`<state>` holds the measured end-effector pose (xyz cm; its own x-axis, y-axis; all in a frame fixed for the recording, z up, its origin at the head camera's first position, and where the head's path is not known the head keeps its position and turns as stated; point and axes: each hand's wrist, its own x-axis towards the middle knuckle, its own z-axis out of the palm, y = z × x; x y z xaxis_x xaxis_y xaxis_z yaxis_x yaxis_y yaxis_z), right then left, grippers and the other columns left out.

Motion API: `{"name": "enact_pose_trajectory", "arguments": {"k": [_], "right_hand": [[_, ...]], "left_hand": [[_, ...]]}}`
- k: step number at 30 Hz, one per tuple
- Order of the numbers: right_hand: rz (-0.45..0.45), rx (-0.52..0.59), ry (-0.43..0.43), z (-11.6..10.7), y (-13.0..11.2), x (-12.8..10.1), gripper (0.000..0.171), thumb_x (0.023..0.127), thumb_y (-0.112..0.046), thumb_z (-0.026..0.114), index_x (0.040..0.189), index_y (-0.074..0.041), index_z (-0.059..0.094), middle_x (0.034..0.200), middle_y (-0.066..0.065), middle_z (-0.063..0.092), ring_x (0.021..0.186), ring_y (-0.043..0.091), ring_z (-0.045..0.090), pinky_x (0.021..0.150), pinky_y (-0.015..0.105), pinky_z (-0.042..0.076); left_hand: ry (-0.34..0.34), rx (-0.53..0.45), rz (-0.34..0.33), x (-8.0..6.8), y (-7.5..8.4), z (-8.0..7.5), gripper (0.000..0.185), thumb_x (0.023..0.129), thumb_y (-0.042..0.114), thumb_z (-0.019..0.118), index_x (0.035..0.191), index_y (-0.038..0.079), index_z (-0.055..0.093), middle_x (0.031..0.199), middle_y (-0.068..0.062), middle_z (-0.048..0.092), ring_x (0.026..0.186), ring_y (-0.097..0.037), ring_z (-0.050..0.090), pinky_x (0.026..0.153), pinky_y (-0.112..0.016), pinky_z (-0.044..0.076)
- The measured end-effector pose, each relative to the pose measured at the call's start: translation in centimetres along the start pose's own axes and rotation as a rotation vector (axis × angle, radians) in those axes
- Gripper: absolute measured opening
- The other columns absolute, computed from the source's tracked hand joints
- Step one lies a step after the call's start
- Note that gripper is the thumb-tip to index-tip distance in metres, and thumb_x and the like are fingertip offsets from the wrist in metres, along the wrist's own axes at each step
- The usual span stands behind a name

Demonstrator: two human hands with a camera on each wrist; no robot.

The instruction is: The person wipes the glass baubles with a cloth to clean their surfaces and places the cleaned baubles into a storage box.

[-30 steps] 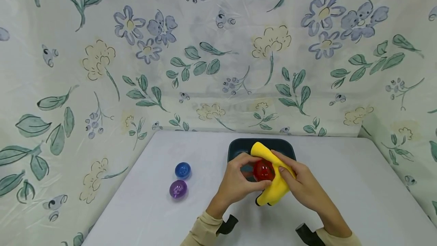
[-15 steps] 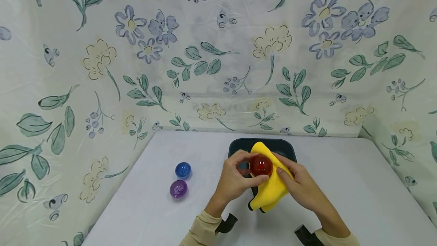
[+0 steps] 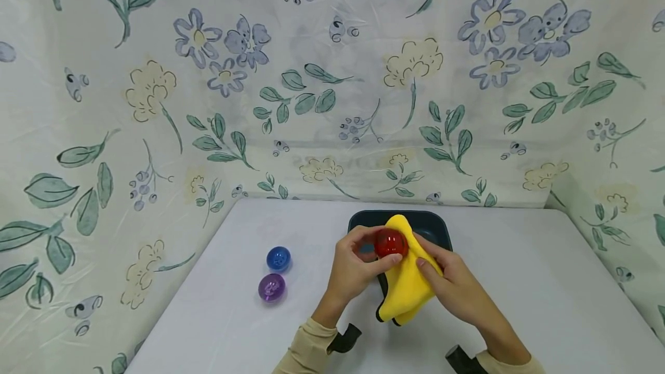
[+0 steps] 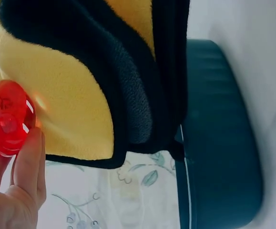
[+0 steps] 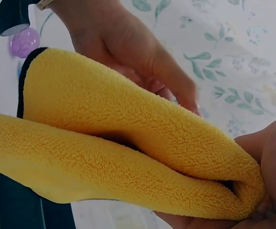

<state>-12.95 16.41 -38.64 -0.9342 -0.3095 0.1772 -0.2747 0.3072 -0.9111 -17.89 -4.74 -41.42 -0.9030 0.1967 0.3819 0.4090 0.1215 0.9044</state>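
My left hand [image 3: 353, 264] pinches a shiny, see-through red ball [image 3: 390, 244] between thumb and fingers, above the dark teal tray [image 3: 439, 225]. My right hand [image 3: 454, 279] grips a folded yellow cloth [image 3: 413, 281] with dark edging, held against the ball's right side. In the left wrist view the red ball [image 4: 6, 119] meets the yellow face of the cloth [image 4: 76, 105], and a dark grey underside shows. The right wrist view has the fluffy cloth [image 5: 128, 129] bunched in the right hand's grip, the left hand [image 5: 123, 47] behind it and the ball hidden.
A blue ball [image 3: 278, 259] and a purple ball [image 3: 272, 287] lie side by side on the white table [image 3: 519, 293], left of the hands. A floral curtain [image 3: 332, 103] hangs behind the table and along both sides.
The red ball has moved left and slightly up in my left hand, from partly behind the cloth to its front. The cloth has spread out, its lower corners shifting left and down.
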Motion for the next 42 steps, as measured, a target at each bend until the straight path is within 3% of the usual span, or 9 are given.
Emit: {"name": "enact_pose_trajectory", "arguments": {"k": [5,12,15,25,36,42], "right_hand": [[0.011,-0.010,0.004,0.2,-0.4,-0.1,0.055,0.110,-0.019,0.050,0.156,0.006,0.035,0.117,0.020,0.068,0.081,0.013,0.065,0.081,0.018,0.060],[0.048,-0.065,0.054,0.7,-0.9,-0.3,0.054,0.109,-0.020,0.051,0.157,0.001,0.038,0.142,0.024,0.062,0.088,0.012,0.066,0.087,0.025,0.063],[0.044,-0.089,0.078,0.8,-1.1,-0.5,0.053,0.109,-0.018,0.051,0.157,0.000,0.039,0.145,0.023,0.060,0.090,0.013,0.066,0.088,0.026,0.063],[-0.037,-0.155,0.137,0.9,-1.7,-1.0,0.050,0.107,-0.013,0.054,0.156,-0.007,0.045,0.141,0.020,0.064,0.088,0.014,0.065,0.083,0.021,0.061],[-0.131,-0.173,0.157,0.6,-1.5,-0.8,0.047,0.107,-0.007,0.052,0.154,-0.007,0.048,0.142,0.023,0.063,0.080,0.009,0.060,0.068,0.021,0.056],[-0.164,-0.189,0.173,0.3,-1.1,-0.5,0.047,0.106,-0.003,0.052,0.153,-0.005,0.049,0.131,0.023,0.067,0.070,0.006,0.056,0.062,0.020,0.055]], "left_hand": [[0.032,0.006,-0.018,0.2,-0.3,-0.1,0.047,0.086,0.027,0.085,0.128,0.012,0.070,0.121,-0.008,0.071,0.107,-0.021,0.068,0.089,-0.028,0.063],[0.035,0.001,-0.055,0.4,-0.7,-0.3,0.044,0.087,0.025,0.085,0.126,0.011,0.071,0.121,-0.009,0.073,0.107,-0.023,0.071,0.095,-0.033,0.062],[0.035,0.005,-0.076,0.6,-0.7,-0.4,0.044,0.086,0.027,0.086,0.125,0.012,0.072,0.120,-0.008,0.074,0.107,-0.021,0.070,0.096,-0.037,0.062],[-0.028,0.036,-0.096,0.7,-1.1,-0.4,0.058,0.083,0.034,0.088,0.134,0.013,0.069,0.128,-0.006,0.072,0.116,-0.022,0.066,0.096,-0.035,0.062],[-0.084,0.062,-0.056,0.3,-1.0,0.1,0.047,0.082,0.025,0.088,0.124,0.013,0.073,0.119,-0.003,0.071,0.109,-0.018,0.067,0.089,-0.028,0.063],[-0.118,0.080,-0.017,0.1,-0.7,0.7,0.046,0.079,0.025,0.090,0.119,0.012,0.073,0.116,-0.001,0.071,0.106,-0.014,0.067,0.086,-0.025,0.063]]}}
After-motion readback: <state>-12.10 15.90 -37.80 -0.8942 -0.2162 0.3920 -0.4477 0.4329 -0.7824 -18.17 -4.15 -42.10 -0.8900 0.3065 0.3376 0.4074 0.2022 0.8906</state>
